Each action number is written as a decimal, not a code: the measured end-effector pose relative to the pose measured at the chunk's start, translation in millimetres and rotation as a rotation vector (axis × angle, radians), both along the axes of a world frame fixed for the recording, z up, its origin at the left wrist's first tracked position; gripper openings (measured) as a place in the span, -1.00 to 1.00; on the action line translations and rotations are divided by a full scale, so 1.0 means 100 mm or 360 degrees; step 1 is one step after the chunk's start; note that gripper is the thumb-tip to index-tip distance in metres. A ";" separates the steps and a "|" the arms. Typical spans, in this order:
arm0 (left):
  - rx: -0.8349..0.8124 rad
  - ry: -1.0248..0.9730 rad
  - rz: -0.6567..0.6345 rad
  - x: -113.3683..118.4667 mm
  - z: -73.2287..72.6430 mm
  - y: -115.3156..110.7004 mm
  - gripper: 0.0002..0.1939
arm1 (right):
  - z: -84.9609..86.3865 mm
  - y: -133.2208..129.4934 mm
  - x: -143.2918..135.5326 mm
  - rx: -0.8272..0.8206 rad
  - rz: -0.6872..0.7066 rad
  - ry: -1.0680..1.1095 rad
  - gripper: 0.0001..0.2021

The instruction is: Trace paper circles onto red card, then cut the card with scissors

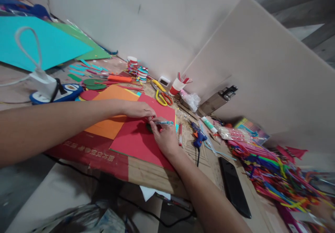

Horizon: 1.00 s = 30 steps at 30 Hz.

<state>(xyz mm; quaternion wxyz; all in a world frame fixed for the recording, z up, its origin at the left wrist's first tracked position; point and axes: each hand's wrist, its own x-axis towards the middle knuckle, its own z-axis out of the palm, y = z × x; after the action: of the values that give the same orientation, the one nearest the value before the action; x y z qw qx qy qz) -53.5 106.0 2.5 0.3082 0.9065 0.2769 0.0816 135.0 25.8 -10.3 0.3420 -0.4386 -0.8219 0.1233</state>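
A red sheet point(138, 140) lies on the table, partly over an orange sheet point(107, 126). My right hand point(165, 135) is closed on a pen point(164, 123) with a light blue and white barrel, held low over the red sheet. Beside it, my left hand point(140, 110) rests on the red sheet, its fingertips together near the pen's tip. A small dark green piece point(149, 127) shows just under my hands. Whatever my left fingertips pinch is too small to make out.
Scissors point(161, 96), a paper cup point(176, 87) and a glue stick point(208, 124) stand or lie behind. A blue glue gun point(199, 138) and black phone point(234, 187) are at the right, with colourful pipe cleaners point(274, 173) beyond. A power strip point(69, 91) is at the left.
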 end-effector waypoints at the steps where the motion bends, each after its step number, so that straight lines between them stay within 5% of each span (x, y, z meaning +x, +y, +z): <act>1: 0.0012 -0.0007 -0.0001 0.00 -0.01 0.00 -0.58 | -0.02 0.01 0.00 0.0014 0.0003 -0.0006 -0.82; 19: 0.0154 0.0079 0.0014 0.02 -0.01 0.02 -0.57 | 0.03 0.01 -0.04 -0.0117 -0.0030 -0.0071 -0.81; 30: 0.0196 0.0184 0.0068 0.07 0.01 -0.05 -0.74 | 0.10 -0.05 -0.04 -0.0171 -0.0071 -0.0171 -0.80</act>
<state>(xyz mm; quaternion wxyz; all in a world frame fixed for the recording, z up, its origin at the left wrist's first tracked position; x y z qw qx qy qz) -46.4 100.9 3.5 0.2336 0.9208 0.3080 0.0525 130.6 20.7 -0.5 0.2761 -0.4804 -0.8213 0.1358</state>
